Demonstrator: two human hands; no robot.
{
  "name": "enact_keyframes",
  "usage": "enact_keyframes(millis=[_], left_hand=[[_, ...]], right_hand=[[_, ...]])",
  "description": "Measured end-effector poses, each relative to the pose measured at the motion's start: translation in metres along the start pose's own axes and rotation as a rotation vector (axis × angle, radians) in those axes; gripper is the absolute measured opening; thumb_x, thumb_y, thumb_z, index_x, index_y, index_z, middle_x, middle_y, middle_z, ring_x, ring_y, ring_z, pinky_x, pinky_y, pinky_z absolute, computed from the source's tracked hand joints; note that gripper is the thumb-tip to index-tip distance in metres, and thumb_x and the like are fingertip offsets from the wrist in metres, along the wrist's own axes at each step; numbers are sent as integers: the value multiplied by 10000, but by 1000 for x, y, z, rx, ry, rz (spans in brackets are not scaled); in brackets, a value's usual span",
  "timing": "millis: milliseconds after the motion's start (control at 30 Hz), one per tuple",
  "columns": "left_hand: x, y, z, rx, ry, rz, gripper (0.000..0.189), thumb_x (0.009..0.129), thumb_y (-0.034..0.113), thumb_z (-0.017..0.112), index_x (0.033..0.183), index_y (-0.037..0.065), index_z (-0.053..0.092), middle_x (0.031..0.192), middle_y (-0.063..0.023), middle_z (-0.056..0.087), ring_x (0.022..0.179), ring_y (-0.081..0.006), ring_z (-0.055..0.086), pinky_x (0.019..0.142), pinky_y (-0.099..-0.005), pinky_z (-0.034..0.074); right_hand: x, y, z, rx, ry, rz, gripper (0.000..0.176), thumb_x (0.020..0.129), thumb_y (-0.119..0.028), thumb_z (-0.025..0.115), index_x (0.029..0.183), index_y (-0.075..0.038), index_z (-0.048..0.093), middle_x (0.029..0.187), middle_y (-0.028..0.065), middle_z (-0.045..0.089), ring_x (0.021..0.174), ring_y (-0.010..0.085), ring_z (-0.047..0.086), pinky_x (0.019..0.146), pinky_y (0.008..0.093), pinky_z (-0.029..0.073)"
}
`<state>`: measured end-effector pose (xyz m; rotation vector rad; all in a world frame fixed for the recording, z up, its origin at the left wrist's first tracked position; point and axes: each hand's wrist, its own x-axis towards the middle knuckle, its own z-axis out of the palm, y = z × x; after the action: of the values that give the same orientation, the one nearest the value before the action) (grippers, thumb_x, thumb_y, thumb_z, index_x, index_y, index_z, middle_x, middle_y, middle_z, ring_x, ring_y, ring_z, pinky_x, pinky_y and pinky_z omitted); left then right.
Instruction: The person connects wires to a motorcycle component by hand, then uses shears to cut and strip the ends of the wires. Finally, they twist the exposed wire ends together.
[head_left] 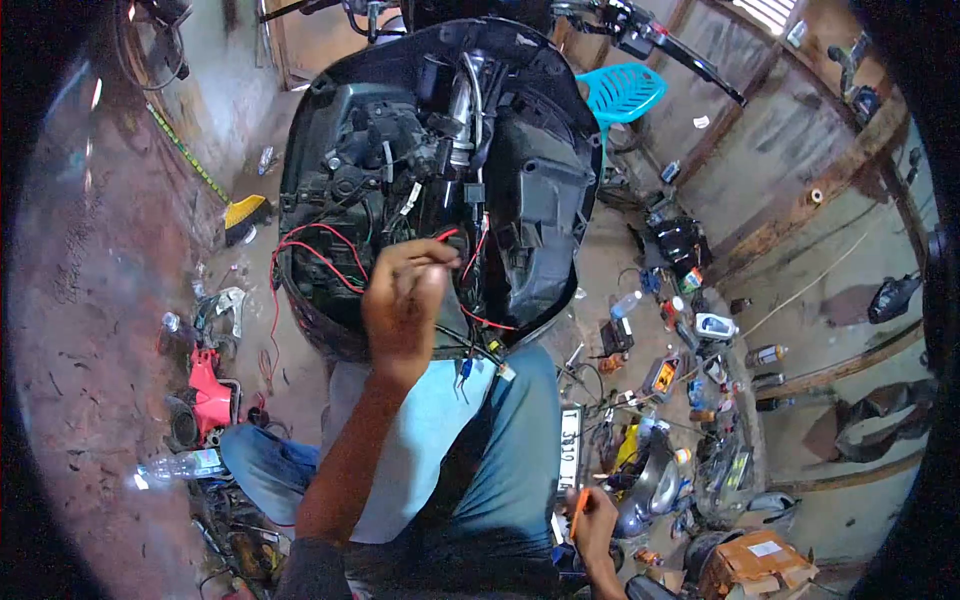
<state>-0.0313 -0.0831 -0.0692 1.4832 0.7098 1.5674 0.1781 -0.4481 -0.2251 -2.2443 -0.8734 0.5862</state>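
My left hand (pixel 402 305) is raised over the opened body panel (pixel 298 165) of a motorbike or scooter, fingers curled and thumb close to them. A red wire (pixel 322 262) loops in from the left and passes behind this hand; a bit of red shows at the fingertips, so it appears pinched there. Low on the right, beside my knee, my right hand (pixel 598 525) is closed around a thin orange object (pixel 579 512) whose kind is not clear. Loose connectors (pixel 464 372) hang at the panel's lower edge, and black wiring runs down the middle.
A number plate (pixel 570 450) lies right of my leg, among bottles, tools and parts strewn over the floor. A cardboard box (pixel 757 565) sits at lower right, a turquoise chair (pixel 625 92) behind the panel. On the left are a yellow brush (pixel 246 212) and a plastic bottle (pixel 185 466).
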Motion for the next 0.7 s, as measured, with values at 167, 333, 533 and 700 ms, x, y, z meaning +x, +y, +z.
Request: enact_keyframes(millis=[167, 333, 533, 700], left_hand=[[-28, 9, -27, -54, 47, 70, 159, 1068, 166, 592, 1047, 11, 565, 1111, -146, 669, 990, -202, 664, 944, -377, 525], [-68, 20, -51, -96, -60, -16, 217, 1070, 202, 602, 960, 45, 500, 1098, -170, 650, 963, -237, 663, 905, -406, 550], [-120, 7, -125, -388, 64, -426, 432, 1059, 475, 509, 796, 153, 389, 697, 18, 311, 575, -138, 276, 534, -324, 239], [-153, 45, -139, -302, 483, -522, 380, 1071, 429, 478, 833, 148, 385, 717, 9, 327, 656, -173, 347, 654, -346, 348]], right_hand=[[-3, 108, 13, -381, -46, -18, 391, 973, -355, 717, 865, 20, 693, 835, 237, 660, 853, 464, 645, 793, 541, 503], [-10, 195, 69, -468, -77, 185, 560, 954, -549, 662, 1000, -6, 790, 831, 263, 720, 798, 474, 712, 770, 577, 541], [-12, 260, 118, -397, -418, 149, 480, 999, -482, 588, 1161, -34, 650, 1032, 274, 710, 991, 498, 674, 832, 561, 537], [-12, 256, 122, -280, -409, 335, 360, 943, -366, 648, 1124, -59, 697, 1025, 270, 726, 989, 480, 689, 839, 559, 540]])
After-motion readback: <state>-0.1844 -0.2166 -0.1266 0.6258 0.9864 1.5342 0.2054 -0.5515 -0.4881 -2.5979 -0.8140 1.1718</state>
